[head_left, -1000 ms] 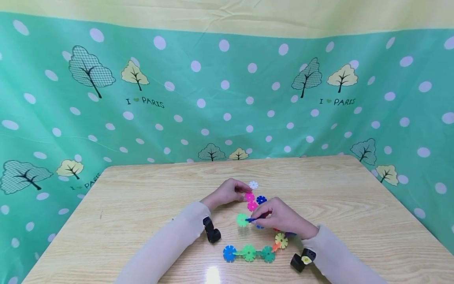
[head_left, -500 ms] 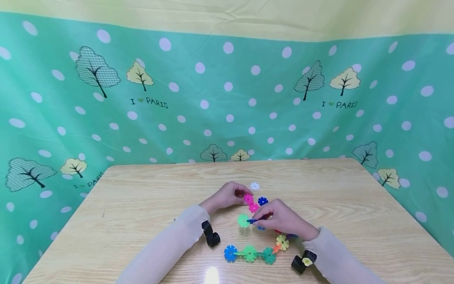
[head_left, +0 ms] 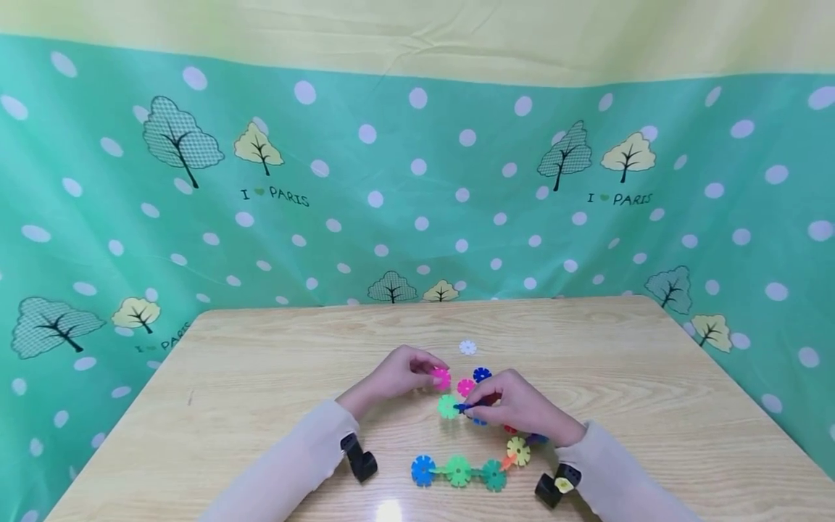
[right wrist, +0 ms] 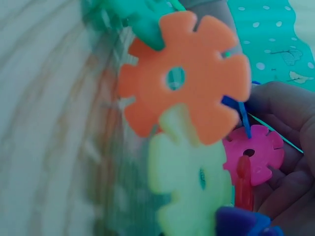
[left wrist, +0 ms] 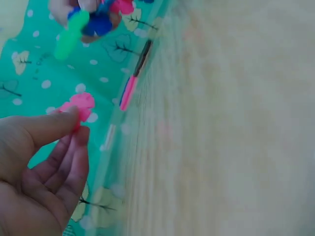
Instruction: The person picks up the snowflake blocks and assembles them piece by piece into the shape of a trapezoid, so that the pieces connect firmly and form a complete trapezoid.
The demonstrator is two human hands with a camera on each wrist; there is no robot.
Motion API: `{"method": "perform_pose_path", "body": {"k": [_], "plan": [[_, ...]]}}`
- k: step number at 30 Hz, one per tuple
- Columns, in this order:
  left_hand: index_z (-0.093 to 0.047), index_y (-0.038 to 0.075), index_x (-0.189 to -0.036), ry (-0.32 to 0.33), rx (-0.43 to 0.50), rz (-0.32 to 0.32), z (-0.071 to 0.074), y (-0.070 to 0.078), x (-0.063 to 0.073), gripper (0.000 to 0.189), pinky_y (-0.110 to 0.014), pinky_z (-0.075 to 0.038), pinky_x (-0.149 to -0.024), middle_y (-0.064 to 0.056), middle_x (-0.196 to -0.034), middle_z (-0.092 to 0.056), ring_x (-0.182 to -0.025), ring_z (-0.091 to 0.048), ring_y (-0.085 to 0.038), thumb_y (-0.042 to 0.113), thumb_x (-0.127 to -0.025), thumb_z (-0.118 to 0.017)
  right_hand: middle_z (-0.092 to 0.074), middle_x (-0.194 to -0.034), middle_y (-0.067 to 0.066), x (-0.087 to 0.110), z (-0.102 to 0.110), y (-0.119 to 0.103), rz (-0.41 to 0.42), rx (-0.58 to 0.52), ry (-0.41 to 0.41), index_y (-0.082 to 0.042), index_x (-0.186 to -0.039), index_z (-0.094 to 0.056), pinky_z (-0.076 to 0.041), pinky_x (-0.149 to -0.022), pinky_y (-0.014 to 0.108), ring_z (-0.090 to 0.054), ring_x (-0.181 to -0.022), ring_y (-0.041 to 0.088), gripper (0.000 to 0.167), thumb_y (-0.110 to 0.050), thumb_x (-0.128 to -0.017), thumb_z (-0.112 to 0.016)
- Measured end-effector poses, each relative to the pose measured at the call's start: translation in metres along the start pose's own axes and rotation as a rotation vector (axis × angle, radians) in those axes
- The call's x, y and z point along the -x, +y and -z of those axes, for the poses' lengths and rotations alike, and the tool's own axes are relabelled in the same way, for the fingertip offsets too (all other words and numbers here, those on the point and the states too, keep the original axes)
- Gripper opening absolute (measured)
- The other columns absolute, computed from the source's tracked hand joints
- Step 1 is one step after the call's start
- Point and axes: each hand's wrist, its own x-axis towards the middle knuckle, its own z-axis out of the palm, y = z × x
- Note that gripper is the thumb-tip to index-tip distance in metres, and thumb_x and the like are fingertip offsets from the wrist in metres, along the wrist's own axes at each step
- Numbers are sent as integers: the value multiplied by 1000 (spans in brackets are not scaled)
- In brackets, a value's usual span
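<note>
My left hand (head_left: pixel 398 375) pinches a pink snowflake disc (head_left: pixel 442 378) between thumb and fingertips, just above the table; the left wrist view also shows this pink disc (left wrist: pixel 81 105). My right hand (head_left: pixel 518 402) pinches a dark blue snowflake disc (head_left: pixel 462 409) at the end of a linked chain. A light green disc (head_left: pixel 447 407) sticks out from it toward the left hand. From under the right hand the chain curves through a yellow disc (head_left: pixel 518 451), an orange disc (right wrist: pixel 184 73) and a dark green disc (head_left: pixel 493 475) to a blue disc (head_left: pixel 422 470). Fingers hide its middle part.
Loose on the wooden table (head_left: pixel 261 377) beyond the hands lie a white disc (head_left: pixel 467 347), a dark blue disc (head_left: pixel 482 374) and another pink disc (head_left: pixel 465 387). A green dotted cloth (head_left: pixel 417 188) hangs behind the table's far edge.
My left hand has drawn one pink disc away from the other pink one, toward the left and nearer to me. The right hand and the chain stay almost in place.
</note>
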Motion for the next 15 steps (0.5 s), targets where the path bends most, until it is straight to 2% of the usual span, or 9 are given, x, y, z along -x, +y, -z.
{"method": "perform_pose_path", "body": {"k": [4, 8, 15], "plan": [[-69, 4, -109, 48, 65, -29, 1, 4, 18, 25, -22, -50, -59, -8, -92, -69, -71, -59, -11, 8, -84, -69, -71, -82, 5, 0, -1, 1, -14, 1, 2, -3, -88, -74, -50, -57, 22, -53, -63, 3, 9, -10, -85, -69], [-67, 1, -109, 83, 110, -31, 0, 11, 33, 25, -22, -52, -69, -11, -97, -70, -79, -62, -12, 7, -85, -67, -72, -84, 1, 0, -1, -1, -23, 6, 18, -8, -90, -75, -53, -63, 23, -58, -67, 3, 10, -15, -85, -70], [-69, 2, -107, 124, 126, -11, -1, 17, 46, 23, -25, -55, -71, -9, -97, -71, -84, -65, -21, 10, -86, -68, -72, -87, -1, -1, 0, -2, -3, 8, 45, -9, -92, -75, -55, -68, 25, -62, -73, 5, 14, -21, -86, -69]]}}
